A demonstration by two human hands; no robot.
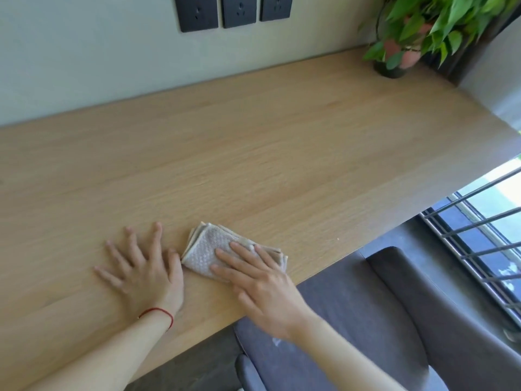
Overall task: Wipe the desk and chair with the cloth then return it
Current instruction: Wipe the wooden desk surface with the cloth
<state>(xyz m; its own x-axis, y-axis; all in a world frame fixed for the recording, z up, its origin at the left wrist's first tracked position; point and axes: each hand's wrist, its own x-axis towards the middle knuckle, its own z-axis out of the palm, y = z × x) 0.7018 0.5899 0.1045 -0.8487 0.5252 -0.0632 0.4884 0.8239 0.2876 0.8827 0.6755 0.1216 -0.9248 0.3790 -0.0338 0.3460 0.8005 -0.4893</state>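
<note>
A folded beige-grey cloth (207, 245) lies on the light wooden desk (253, 153) near its front edge. My right hand (262, 280) rests flat on the cloth's right half, fingers stretched over it and pressing it down. My left hand (143, 266) lies flat on the bare desk just left of the cloth, fingers spread, thumb almost touching the cloth's edge; a red string circles that wrist. A grey upholstered chair (366, 320) stands under the desk's front edge, at the lower right.
A potted plant (417, 32) with green and pink leaves stands at the desk's far right corner. Three dark wall sockets (231, 9) sit above the desk. A window with metal bars (485, 235) is to the right.
</note>
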